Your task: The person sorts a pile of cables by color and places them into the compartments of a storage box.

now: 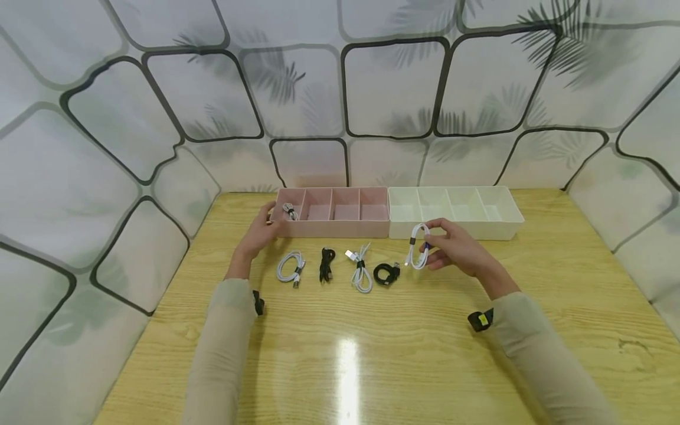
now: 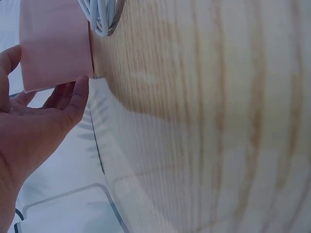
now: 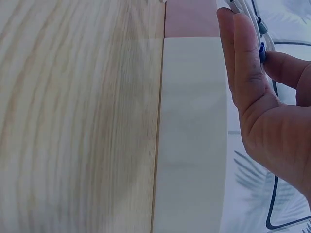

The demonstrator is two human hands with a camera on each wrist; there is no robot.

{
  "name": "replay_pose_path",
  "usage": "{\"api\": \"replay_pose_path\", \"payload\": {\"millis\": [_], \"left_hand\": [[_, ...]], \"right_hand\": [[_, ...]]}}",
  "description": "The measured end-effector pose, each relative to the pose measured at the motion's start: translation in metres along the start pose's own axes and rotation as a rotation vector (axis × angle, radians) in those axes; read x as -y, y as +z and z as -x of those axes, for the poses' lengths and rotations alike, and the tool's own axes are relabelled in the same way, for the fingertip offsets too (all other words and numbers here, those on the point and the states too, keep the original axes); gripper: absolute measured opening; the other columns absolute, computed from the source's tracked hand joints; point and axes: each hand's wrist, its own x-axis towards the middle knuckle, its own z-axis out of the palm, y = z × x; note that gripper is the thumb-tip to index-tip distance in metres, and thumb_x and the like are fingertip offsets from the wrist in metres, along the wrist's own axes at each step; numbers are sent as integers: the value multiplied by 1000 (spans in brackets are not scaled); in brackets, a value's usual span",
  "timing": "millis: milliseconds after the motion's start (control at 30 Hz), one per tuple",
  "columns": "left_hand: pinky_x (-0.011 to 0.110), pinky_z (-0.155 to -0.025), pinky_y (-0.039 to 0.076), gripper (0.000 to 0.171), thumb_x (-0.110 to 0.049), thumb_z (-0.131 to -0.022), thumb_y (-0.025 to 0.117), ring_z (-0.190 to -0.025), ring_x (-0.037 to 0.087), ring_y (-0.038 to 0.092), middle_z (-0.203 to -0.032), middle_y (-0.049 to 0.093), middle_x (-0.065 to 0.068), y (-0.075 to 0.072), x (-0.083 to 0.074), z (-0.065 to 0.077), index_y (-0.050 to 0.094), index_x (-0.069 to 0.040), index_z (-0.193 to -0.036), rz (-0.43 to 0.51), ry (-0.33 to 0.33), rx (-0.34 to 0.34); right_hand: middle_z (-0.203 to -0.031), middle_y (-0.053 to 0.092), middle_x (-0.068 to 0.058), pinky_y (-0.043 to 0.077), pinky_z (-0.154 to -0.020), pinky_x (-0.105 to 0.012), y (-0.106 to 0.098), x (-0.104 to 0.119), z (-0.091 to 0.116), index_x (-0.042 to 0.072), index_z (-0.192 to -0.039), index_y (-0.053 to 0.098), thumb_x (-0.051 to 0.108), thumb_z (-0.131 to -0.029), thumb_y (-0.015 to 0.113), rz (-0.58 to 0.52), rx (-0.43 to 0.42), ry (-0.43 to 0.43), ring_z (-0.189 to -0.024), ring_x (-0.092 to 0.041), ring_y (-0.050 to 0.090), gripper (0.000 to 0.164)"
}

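My right hand pinches a coiled white charging cable between thumb and fingers, raised in front of the white box's left part. A black strap binds this coil, and a blue piece shows by the thumb in the right wrist view. At the far left, my left hand grips the left end of the pink divided box, thumb at its rim and fingers against its end wall. A bundled white cable lies in that box's leftmost compartment.
The white divided box adjoins the pink one. On the wooden table in front lie a white cable, a black cable, another white cable and a round black coil. A patterned backdrop rises behind.
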Motion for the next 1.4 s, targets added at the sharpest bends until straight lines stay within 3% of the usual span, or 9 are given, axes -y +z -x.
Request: {"api": "replay_pose_path", "payload": {"millis": [133, 400, 567, 800, 1033, 1200, 1400], "left_hand": [[60, -102, 38, 71, -17, -103, 48, -138, 48, 32, -156, 20, 35, 0, -6, 2, 8, -2, -159, 11, -11, 14], [57, -102, 39, 72, -29, -104, 48, -140, 45, 31, -158, 20, 29, 0, 22, -14, 7, -11, -161, -21, 7, -8], [58, -101, 40, 70, -28, -105, 48, -140, 44, 32, -159, 21, 28, 2, 28, -19, 8, -13, -161, -28, 13, -25], [59, -104, 37, 72, -28, -104, 48, -142, 45, 29, -159, 18, 29, 1, 20, -16, 6, -14, -161, -3, -1, -8], [57, -101, 38, 71, -18, -104, 48, -140, 49, 29, -157, 17, 35, 0, -3, 1, 6, -3, -159, 31, -12, 20], [51, -98, 39, 71, -21, -104, 48, -140, 48, 30, -157, 18, 34, -1, -5, 6, 8, -3, -159, 27, -8, 18], [57, -101, 38, 70, -21, -104, 49, -138, 49, 31, -156, 20, 36, 0, -4, 5, 8, -2, -159, 31, 2, 18]], "right_hand": [[-99, 66, -16, 59, -65, -39, 4, 5, -6, -2, -145, 27, 20, -107, 47, -15, -1, -2, -70, -22, 72, 49], [-103, 65, -14, 59, -65, -36, 11, 12, -17, 1, -147, 28, 22, -107, 46, -51, 5, 0, -72, -20, 72, 49], [-111, 62, -19, 59, -66, -35, 14, 13, -24, 4, -145, 30, 23, -107, 46, -90, 9, 6, -73, -20, 72, 46], [-105, 63, -14, 59, -64, -33, 21, 16, -34, 2, -144, 29, 21, -107, 47, -122, 8, -14, -73, -19, 72, 45], [-106, 62, -16, 59, -69, -41, 31, 22, -50, 2, -143, 31, 20, -107, 46, -131, -1, -9, -71, -20, 72, 43], [-118, 55, -26, 59, -70, -43, 38, 26, -61, 3, -143, 31, 20, -107, 46, -142, -3, -2, -72, -21, 73, 43], [-119, 53, -29, 59, -68, -40, 48, 32, -72, 4, -144, 31, 18, -107, 46, -190, -9, 10, -71, -21, 72, 43]]}}
